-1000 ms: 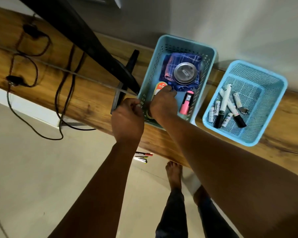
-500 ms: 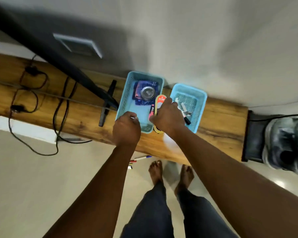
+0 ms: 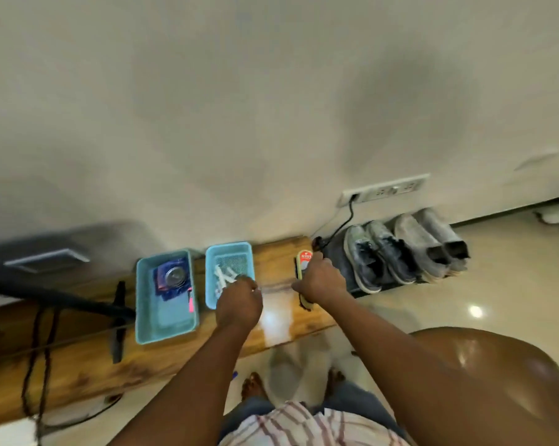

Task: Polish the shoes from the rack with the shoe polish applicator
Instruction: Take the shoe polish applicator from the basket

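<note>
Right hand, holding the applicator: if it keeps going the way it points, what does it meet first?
Probably the dark sneakers on the rack: the right hand points the shoe polish applicator that way. Depth unclear.

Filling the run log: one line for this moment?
right hand: grips shoe polish applicator | left hand: empty | shoes: on rack, untouched

A plain cream wall fills the upper part of the view. A white socket strip is fixed on it, with a black cable hanging down. Below stands a long wooden bench. The floor is glossy beige tile, and a bright spot of light reflects on it.
</note>
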